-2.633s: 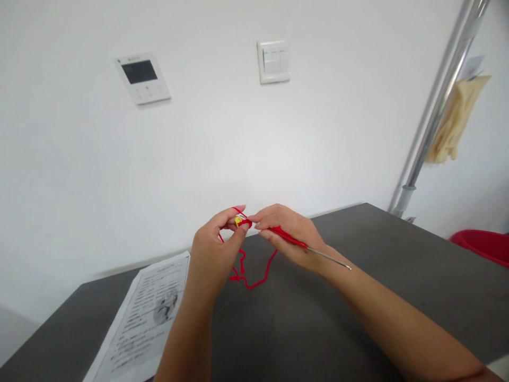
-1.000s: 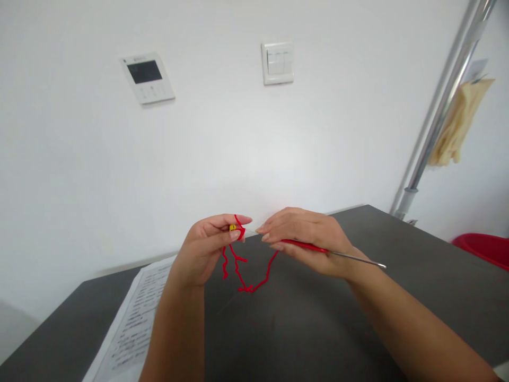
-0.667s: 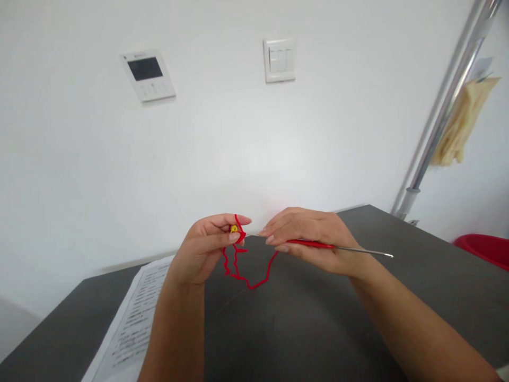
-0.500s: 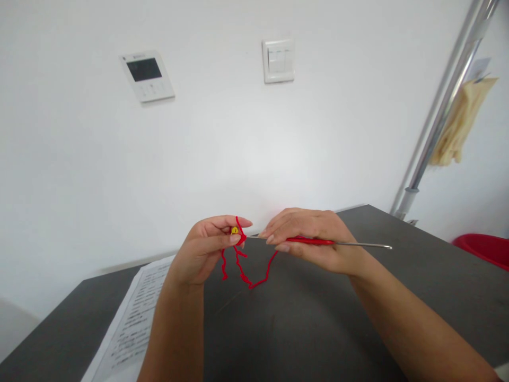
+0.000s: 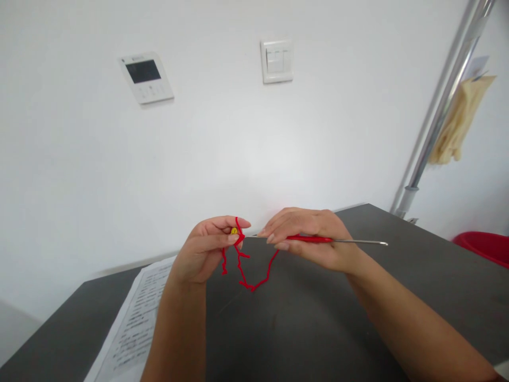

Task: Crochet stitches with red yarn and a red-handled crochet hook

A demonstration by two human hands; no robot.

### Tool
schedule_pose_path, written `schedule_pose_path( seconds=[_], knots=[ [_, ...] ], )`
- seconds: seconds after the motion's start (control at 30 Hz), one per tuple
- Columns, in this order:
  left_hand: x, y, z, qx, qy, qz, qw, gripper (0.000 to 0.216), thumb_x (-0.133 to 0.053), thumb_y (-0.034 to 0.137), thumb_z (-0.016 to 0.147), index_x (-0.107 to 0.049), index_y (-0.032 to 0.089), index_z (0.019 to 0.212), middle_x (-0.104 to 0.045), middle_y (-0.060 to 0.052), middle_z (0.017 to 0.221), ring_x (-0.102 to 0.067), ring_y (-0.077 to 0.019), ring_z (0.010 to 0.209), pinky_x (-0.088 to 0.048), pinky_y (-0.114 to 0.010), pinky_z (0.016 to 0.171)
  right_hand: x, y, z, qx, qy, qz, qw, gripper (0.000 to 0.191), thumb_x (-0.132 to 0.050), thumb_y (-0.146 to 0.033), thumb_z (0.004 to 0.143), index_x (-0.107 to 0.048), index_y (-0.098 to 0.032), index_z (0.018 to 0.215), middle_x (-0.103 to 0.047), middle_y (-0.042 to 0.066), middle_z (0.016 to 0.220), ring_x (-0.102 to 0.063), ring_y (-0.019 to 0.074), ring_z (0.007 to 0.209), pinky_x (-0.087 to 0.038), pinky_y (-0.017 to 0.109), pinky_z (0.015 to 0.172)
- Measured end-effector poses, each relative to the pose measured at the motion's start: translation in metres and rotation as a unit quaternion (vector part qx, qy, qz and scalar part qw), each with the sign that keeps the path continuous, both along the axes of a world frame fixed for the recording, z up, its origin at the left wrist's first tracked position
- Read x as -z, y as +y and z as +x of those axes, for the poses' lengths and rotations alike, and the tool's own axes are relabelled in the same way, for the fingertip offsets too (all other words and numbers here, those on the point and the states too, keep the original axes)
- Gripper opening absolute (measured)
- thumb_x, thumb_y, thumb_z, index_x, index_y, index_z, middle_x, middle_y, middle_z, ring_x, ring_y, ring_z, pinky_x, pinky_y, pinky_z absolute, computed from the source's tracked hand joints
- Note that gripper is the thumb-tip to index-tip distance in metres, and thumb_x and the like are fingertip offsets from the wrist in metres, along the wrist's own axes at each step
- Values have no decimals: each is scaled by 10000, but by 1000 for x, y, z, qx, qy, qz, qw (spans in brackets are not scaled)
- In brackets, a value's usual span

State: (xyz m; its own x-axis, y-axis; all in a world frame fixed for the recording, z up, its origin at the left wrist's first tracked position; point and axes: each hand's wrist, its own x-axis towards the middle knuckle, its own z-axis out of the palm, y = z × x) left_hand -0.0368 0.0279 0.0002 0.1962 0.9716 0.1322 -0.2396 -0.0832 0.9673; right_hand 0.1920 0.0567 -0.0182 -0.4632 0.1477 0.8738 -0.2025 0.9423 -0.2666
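My left hand (image 5: 202,245) pinches a small piece of red crochet work (image 5: 239,239) between thumb and fingers. A little yellow marker (image 5: 234,231) shows at the piece, its kind too small to tell. Red yarn (image 5: 254,288) passes over my left index finger, and loose strands dangle below, one looping across to my right hand. My right hand (image 5: 312,233) is closed around the red grip of a metal crochet hook (image 5: 318,240). The hook's left end meets the red piece; its other end sticks out to the right past my palm.
Printed sheets (image 5: 137,313) lie at the left on the dark table (image 5: 298,323). Behind it, the white wall carries a panel with a screen (image 5: 147,78) and a light switch (image 5: 277,61). At right are a metal pole (image 5: 437,116), hanging yellowish gloves (image 5: 461,119) and a red basin (image 5: 483,246).
The crochet hook's free end has shifted slightly left and up. The dangling strands have swung a little. Both hands keep nearly the same place and grip.
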Motion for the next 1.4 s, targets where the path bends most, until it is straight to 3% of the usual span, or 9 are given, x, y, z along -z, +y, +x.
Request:
schedule_pose_path(
  seconds=[0.2,0.37,0.63,0.83,0.9,0.97,1.1,1.23,1.4],
  knots=[
    [-4,-1,2,0,4,9,1000,239,-907,190,505,-840,140,729,-724,-40,577,-624,-100,514,-484,-185,553,3,0,-1,-67,41,-196,977,80,-763,-145,878,-804,-191,929,-817,81,951,-773,199,924,-627,310,840],
    [-4,-6,6,-25,12,55,998,205,-916,143,513,-838,159,702,-745,-19,609,-647,-78,564,-501,-142,591,3,0,-8,-143,98,-366,914,61,-837,-236,821,-812,-189,850,-828,61,889,-793,184,823,-648,282,791],
    [0,-7,6,-4,13,109,994,131,-900,165,628,-845,219,734,-761,-7,648,-676,-81,601,-530,-148,632,4,1,-22,-267,135,-479,825,123,-877,-269,783,-802,-175,807,-825,40,788,-792,144,705,-636,196,697],
    [1,-5,13,-17,-3,124,992,96,-884,173,660,-835,210,734,-771,-9,672,-697,-99,641,-543,-175,675,12,3,-33,-282,163,-534,780,153,-884,-301,771,-790,-186,806,-824,30,791,-796,145,743,-639,192,718],
    [2,-5,17,-32,-7,127,991,92,-869,161,666,-832,205,738,-774,-8,678,-696,-97,659,-536,-174,695,15,2,-35,-255,187,-508,801,140,-863,-323,798,-792,-207,829,-824,16,801,-791,133,736,-639,195,735],
    [2,-5,19,-40,-7,125,991,85,-850,156,676,-829,203,744,-779,-10,689,-695,-98,679,-529,-176,716,17,-1,-36,-184,215,-428,858,95,-822,-318,848,-795,-230,873,-826,11,842,-785,131,754,-639,214,757],
    [3,-6,21,-48,9,120,992,102,-828,180,698,-834,200,797,-779,-16,702,-682,-104,684,-515,-193,715,17,-2,-27,16,165,-105,981,96,-701,-202,942,-769,-242,997,-814,68,1024,-767,186,978,-625,328,893],
    [1,-10,23,-85,31,114,989,199,-836,201,701,-838,221,899,-787,-12,744,-686,-118,706,-515,-216,717,12,3,-18,111,76,109,985,142,-645,-151,961,-698,-207,1080,-763,141,1168,-708,213,1141,-602,378,957],
    [1,-16,28,-140,70,115,981,225,-818,203,722,-833,230,945,-782,1,723,-689,-129,718,-516,-234,731,8,5,-15,93,49,126,986,163,-606,-96,971,-654,-186,1099,-769,134,1107,-712,185,1110,-595,343,959]
  ],
)
